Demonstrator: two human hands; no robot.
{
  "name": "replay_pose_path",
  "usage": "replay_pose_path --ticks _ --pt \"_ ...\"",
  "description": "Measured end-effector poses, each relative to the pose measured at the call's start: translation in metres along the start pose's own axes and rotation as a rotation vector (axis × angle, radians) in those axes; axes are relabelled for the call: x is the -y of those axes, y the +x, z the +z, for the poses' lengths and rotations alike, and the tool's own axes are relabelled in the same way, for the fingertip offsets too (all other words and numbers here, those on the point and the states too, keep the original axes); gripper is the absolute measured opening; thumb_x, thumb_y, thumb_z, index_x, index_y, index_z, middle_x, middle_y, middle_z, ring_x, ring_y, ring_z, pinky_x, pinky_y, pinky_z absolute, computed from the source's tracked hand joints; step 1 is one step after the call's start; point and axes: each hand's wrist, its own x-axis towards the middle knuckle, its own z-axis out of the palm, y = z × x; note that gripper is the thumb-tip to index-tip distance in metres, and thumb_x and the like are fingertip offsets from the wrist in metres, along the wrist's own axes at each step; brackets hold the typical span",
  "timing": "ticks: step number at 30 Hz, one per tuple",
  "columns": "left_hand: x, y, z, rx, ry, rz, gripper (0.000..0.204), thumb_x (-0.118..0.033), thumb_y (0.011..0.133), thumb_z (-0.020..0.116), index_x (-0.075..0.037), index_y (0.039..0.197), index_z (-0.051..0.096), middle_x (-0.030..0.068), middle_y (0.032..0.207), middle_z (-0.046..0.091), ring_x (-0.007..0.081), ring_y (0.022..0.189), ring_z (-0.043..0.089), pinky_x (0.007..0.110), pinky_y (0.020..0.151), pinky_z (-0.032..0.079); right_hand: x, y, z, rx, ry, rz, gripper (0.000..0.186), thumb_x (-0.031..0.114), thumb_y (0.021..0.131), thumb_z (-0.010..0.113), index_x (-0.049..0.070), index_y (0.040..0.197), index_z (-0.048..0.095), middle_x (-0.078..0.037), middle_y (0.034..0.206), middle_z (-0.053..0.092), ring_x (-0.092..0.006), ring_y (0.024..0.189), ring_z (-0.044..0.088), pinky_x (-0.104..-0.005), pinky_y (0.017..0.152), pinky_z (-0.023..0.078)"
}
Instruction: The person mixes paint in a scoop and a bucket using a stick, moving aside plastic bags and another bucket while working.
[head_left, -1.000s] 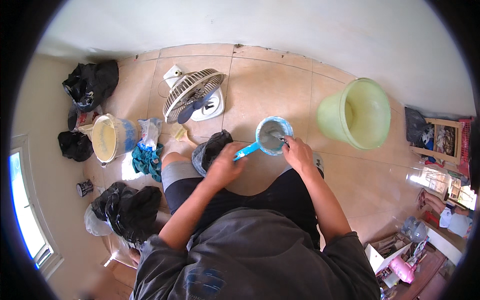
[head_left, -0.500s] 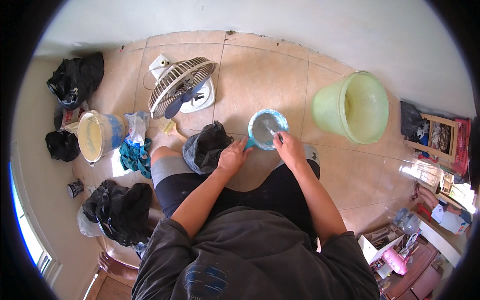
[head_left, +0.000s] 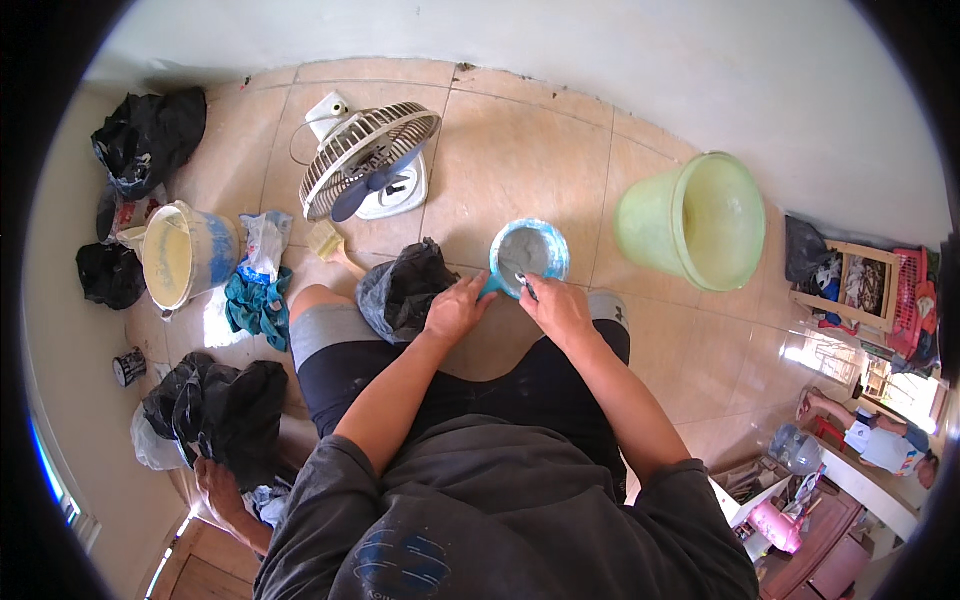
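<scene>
A blue plastic dipper (head_left: 528,252) holding grey paste sits on the tiled floor in front of my knees. My left hand (head_left: 458,308) grips its blue handle at the near left side. My right hand (head_left: 555,308) holds a thin metal tool (head_left: 522,283) whose tip reaches into the grey paste at the dipper's near rim. A dark plastic bag (head_left: 402,288) lies just left of my left hand, against my knee.
A light green bucket (head_left: 695,222) lies tilted to the right. A white floor fan (head_left: 365,160) stands at the back left, a brush (head_left: 328,243) near it. A blue and white pail (head_left: 182,255), a teal cloth (head_left: 255,305) and black bags (head_left: 215,410) are at left.
The view has shifted as my head moved. The dipper sits closer to my knees, and both hands have drawn in, still on the handle and the tool.
</scene>
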Motion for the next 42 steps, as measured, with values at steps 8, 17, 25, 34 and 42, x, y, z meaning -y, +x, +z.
replay_pose_path --ticks 8,17,25,34,42 --pt "-0.001 -0.001 -0.003 0.013 0.008 0.003 0.049 -0.041 0.096 0.059 -0.011 0.135 0.056 0.0173 0.106 0.067 0.0365 0.093 0.068 0.046 0.08 0.056 0.005 0.002 -0.006 -0.019 -0.009 -0.122 0.025 0.028 0.093 0.06 0.006 0.1 0.07 -0.017 0.076 0.07 -0.0375 0.071 0.069 -0.0484 0.064 0.055" --pt "0.0 -0.003 -0.001 -0.014 0.007 0.013 0.048 -0.041 0.097 0.059 -0.01 0.133 0.057 0.0169 0.103 0.067 0.0355 0.091 0.068 0.045 0.078 0.056 -0.003 0.007 0.01 -0.088 0.262 0.207 0.035 0.034 0.094 0.059 0.002 0.095 0.071 -0.023 0.079 0.069 -0.0415 0.075 0.068 -0.0503 0.068 0.054" --pt "-0.002 -0.005 -0.003 -0.016 -0.017 0.023 0.048 -0.039 0.096 0.06 -0.01 0.134 0.057 0.0161 0.104 0.066 0.0356 0.091 0.068 0.044 0.078 0.056 -0.001 0.021 0.015 -0.078 0.521 0.427 0.047 0.039 0.097 0.051 -0.004 0.088 0.07 -0.029 0.084 0.068 -0.0472 0.086 0.066 -0.0526 0.078 0.052" --pt "-0.001 -0.003 0.0 -0.061 -0.01 0.062 0.048 -0.039 0.096 0.061 -0.007 0.132 0.059 0.0172 0.101 0.067 0.0352 0.091 0.068 0.044 0.077 0.056 -0.006 0.023 0.007 -0.065 0.414 0.402 0.046 0.037 0.097 0.053 -0.004 0.086 0.069 -0.029 0.083 0.067 -0.0476 0.083 0.066 -0.0531 0.076 0.052" --pt "0.001 -0.004 0.0 -0.048 -0.004 0.05 0.048 -0.039 0.095 0.063 -0.008 0.132 0.058 0.0172 0.1 0.068 0.0348 0.088 0.069 0.043 0.076 0.056 0.009 0.022 0.008 -0.186 0.382 0.334 0.041 0.036 0.097 0.054 -0.002 0.086 0.067 -0.027 0.076 0.067 -0.0458 0.075 0.066 -0.0526 0.067 0.053"
